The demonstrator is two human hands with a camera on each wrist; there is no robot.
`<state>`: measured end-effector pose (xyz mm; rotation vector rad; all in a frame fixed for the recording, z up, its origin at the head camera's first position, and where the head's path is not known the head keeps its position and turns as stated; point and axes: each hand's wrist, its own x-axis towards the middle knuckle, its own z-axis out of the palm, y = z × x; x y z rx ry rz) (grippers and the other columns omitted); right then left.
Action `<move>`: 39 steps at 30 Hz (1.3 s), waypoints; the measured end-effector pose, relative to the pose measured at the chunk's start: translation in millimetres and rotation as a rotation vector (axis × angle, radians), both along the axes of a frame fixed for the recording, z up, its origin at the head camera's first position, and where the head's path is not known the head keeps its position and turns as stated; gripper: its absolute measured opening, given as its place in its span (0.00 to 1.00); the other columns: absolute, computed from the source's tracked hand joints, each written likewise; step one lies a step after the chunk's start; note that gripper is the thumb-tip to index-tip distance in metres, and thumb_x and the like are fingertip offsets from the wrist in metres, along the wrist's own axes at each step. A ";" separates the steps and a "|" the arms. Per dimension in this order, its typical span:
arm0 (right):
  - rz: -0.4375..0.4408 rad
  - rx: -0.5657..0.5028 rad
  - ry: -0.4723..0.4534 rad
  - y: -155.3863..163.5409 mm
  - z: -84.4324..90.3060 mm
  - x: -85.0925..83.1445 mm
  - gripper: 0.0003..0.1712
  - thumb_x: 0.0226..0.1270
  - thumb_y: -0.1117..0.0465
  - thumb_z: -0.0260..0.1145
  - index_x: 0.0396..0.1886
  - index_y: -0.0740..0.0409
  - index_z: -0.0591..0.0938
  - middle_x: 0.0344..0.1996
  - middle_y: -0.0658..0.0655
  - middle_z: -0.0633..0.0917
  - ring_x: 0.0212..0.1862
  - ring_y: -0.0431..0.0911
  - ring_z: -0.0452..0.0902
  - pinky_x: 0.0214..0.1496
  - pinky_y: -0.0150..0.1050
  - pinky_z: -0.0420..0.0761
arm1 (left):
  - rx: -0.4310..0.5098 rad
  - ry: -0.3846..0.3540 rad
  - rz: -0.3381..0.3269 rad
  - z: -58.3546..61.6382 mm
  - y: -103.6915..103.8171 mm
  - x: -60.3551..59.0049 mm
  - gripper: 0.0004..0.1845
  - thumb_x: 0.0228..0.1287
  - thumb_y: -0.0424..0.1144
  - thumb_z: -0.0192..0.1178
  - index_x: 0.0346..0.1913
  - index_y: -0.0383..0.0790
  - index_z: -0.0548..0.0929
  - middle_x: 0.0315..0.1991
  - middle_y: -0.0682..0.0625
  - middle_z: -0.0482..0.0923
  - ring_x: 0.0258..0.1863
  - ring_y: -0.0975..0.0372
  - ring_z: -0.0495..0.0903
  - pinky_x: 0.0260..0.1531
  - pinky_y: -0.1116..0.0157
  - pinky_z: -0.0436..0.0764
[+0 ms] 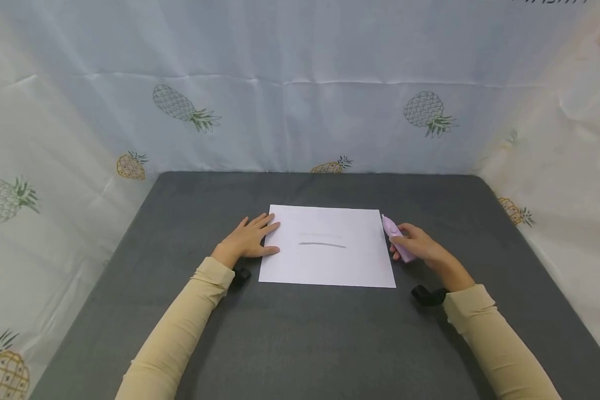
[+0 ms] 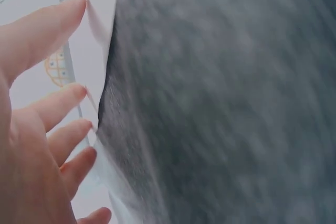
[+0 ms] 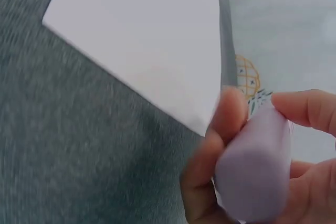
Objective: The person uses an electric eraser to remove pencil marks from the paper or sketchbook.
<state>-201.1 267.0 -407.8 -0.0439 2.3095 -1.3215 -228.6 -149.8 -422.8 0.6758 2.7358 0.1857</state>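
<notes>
A white sheet of paper lies on the dark table, with a grey line across its middle and a fainter mark just above. My left hand rests at the sheet's left edge, fingers spread and tips on the paper; the left wrist view shows the fingers over that edge. Just off the right edge, my right hand holds a lilac, pen-shaped tool between thumb and fingers, its narrow tip pointing away from me. In the right wrist view the tool's blunt end faces the camera.
The dark grey table extends around the sheet on all sides. A pale curtain printed with pineapples hangs behind the table and along both sides. Black wrist mounts sit under both wrists.
</notes>
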 end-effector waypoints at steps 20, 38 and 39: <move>0.123 0.029 0.002 -23.3 8.0 -2.0 0.24 0.76 0.53 0.50 0.58 0.71 0.68 0.30 0.54 0.78 0.26 0.40 0.73 0.29 0.34 0.77 | 0.059 -0.061 0.090 -3.2 8.8 1.1 0.39 0.67 0.57 0.55 0.76 0.47 0.55 0.79 0.43 0.47 0.79 0.48 0.46 0.74 0.38 0.47; 0.173 0.085 0.009 -30.0 3.6 -1.2 0.25 0.74 0.54 0.53 0.61 0.69 0.68 0.32 0.60 0.82 0.29 0.45 0.76 0.33 0.36 0.78 | 0.231 0.011 0.113 -9.4 7.1 11.9 0.33 0.73 0.57 0.45 0.75 0.48 0.58 0.79 0.44 0.48 0.79 0.49 0.47 0.75 0.39 0.44; 0.175 0.088 0.012 -29.8 3.7 -1.1 0.25 0.74 0.54 0.53 0.60 0.69 0.68 0.31 0.60 0.82 0.29 0.45 0.76 0.33 0.36 0.78 | 0.245 0.012 0.113 -8.8 7.9 13.4 0.33 0.73 0.56 0.45 0.75 0.47 0.58 0.79 0.44 0.49 0.79 0.49 0.47 0.75 0.39 0.45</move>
